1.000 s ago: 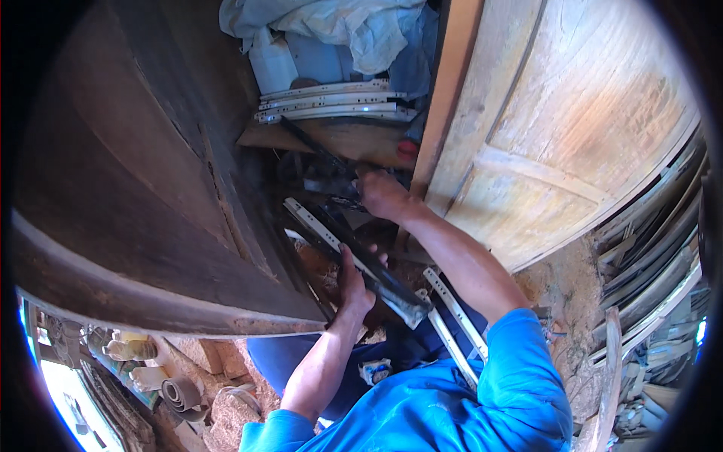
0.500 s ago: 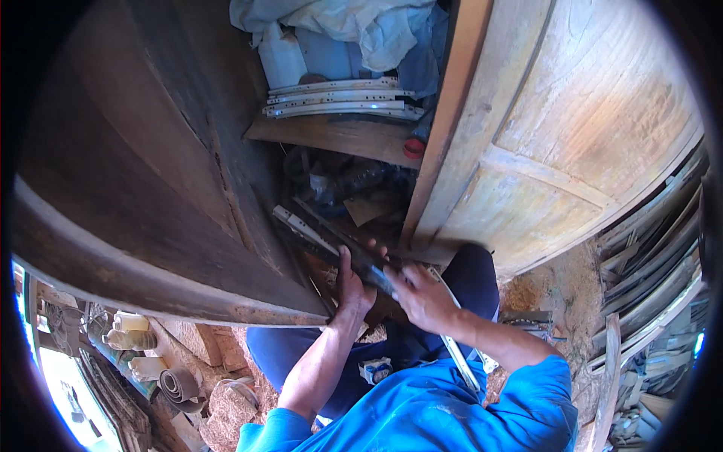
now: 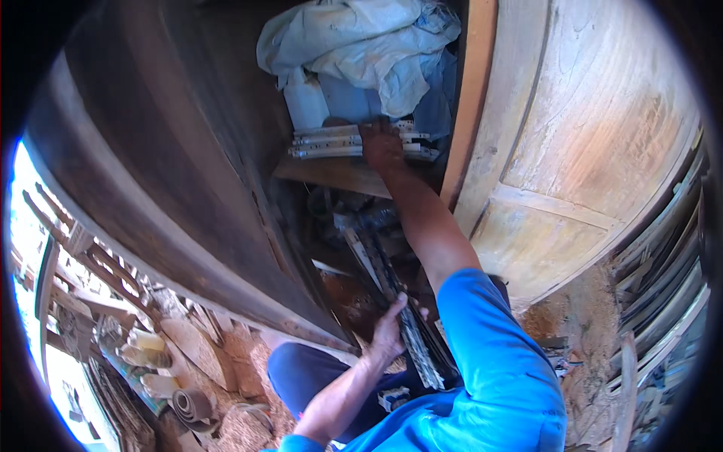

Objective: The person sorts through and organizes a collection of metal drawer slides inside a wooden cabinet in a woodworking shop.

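My left hand (image 3: 390, 328) is closed round a bundle of long, narrow metal drawer slides (image 3: 410, 324), dark and pale, held slanting above my lap. Their far ends point into the lower part of an open wooden cabinet. My right arm stretches up into the cabinet. On its shelf, my right hand (image 3: 382, 143) has its fingers curled over a stack of white drawer slides (image 3: 324, 143) with small holes along them. The hand hides the middle of the stack, and its fingertips show only dimly.
White crumpled sheeting (image 3: 369, 45) lies above the stack. Below the wooden shelf board (image 3: 331, 175) is dark clutter. A dark panel (image 3: 188, 173) stands left, a pale cabinet door (image 3: 580, 128) right. Timber strips (image 3: 663, 279) pile at far right; bottles (image 3: 147, 346) stand at lower left.
My right hand has left the slides over my lap and reached up to the stack on the shelf. My left hand keeps its hold; those slides now stand steeper. The view has shifted slightly.
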`<state>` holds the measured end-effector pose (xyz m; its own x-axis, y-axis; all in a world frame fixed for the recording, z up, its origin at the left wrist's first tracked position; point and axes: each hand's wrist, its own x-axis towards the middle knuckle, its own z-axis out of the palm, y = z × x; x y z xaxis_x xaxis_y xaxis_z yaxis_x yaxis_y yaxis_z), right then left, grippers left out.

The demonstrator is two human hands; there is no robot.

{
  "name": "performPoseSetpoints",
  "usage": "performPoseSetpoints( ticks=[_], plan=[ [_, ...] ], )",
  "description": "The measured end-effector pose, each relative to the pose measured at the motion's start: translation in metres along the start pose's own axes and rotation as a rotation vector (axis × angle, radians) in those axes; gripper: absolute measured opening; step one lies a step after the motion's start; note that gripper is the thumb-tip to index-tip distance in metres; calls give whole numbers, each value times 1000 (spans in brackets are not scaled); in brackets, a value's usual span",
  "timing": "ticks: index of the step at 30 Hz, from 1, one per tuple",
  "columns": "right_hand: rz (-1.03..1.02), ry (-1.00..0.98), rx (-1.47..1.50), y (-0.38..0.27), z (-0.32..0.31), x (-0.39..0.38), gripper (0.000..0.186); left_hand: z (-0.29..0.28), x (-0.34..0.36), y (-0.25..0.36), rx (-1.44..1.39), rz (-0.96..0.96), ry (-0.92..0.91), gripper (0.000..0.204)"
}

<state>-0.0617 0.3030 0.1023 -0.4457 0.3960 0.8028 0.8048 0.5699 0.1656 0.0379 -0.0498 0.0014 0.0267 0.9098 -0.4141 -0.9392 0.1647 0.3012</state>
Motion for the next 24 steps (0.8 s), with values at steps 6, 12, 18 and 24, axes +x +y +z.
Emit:
performPoseSetpoints(
  ticks=[6,12,18,24],
  plan=[
    [-59,-405,-36,-32,9,10,37,-5,-7,7,-77,78,40,36],
    [-124,-671,82,-26,6,17,35,-13,1,7,-101,84,7,34],
    [-61,-423,2,-29,6,8,34,-15,1,6,-67,126,80,24],
    [-96,-680,-65,-24,4,32,38,-18,-1,7,-51,102,113,23]
  ],
)
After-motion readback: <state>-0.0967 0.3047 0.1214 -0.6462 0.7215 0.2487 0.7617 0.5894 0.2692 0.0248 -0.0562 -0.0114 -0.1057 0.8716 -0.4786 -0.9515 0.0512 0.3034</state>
